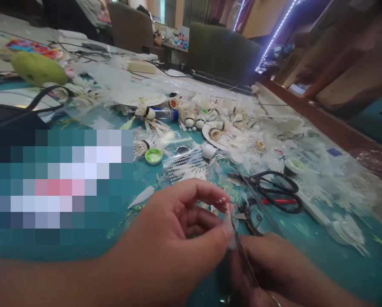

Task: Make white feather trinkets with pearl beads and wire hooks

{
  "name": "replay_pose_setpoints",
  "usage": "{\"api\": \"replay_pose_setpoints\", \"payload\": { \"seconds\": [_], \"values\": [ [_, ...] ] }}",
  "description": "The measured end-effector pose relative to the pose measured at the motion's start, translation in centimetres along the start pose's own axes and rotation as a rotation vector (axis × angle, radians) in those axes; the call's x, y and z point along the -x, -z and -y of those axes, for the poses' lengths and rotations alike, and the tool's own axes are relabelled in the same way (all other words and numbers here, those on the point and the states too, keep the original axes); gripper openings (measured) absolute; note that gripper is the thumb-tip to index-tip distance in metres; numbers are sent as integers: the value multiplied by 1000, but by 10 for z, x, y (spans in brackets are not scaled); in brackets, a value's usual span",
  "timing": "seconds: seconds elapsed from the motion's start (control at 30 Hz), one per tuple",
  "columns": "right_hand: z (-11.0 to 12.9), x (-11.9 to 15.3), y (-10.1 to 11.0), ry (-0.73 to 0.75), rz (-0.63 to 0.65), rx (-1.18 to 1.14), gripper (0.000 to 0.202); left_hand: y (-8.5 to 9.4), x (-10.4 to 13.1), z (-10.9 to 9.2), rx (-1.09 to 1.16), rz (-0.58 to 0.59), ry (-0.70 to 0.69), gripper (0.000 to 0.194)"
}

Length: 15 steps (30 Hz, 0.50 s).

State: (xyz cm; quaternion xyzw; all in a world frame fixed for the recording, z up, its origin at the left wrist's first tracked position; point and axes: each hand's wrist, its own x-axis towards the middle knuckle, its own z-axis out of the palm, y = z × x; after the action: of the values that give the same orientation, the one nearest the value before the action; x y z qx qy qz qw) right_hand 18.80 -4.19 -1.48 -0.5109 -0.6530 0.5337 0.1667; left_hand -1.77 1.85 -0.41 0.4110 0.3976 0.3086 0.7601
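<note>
The black-handled scissors [275,189] lie on the green tabletop [309,236]. On the near side of the scissors and to their left, the left hand [181,230] has its grip pinched closed, thumb and forefinger on a small white piece [229,225], with tiny pearly beads [222,200] by the forefinger's tip. Nearer than the scissors, the right hand [270,264] has its grip closed around a slim dark tool [244,256], whose upper end meets the white piece; blur hides its exact type. Just on the near side of the scissors sits a black cutter [251,216]; a red rod [278,201] passes by their handles. Left of the scissors are blue-grey beads [186,162], an open green pot [153,156] and a loose white feather [141,197]. Beyond the scissors, shuttlecocks [189,121] crowd around a blue-capped bottle [163,113].
</note>
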Motion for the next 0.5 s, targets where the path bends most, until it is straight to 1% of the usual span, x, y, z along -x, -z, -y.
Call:
{"api": "replay_pose_setpoints", "payload": {
  "seconds": [0.13, 0.27, 0.37, 0.5],
  "values": [
    [0, -3, 2, 4, 28, -32, 63, -1, 0, -2, -23, -15, 22, 27],
    [6, -3, 2, -8, -10, 15, 67, -2, 0, -2, -57, -26, 23, 25],
    [9, -3, 1, 40, 52, 10, 69, -2, 1, -2, -55, -13, 34, 26],
    [5, 1, -4, 3, -66, 26, 63, -3, 0, -1, -47, 12, 27, 25]
  ]
}}
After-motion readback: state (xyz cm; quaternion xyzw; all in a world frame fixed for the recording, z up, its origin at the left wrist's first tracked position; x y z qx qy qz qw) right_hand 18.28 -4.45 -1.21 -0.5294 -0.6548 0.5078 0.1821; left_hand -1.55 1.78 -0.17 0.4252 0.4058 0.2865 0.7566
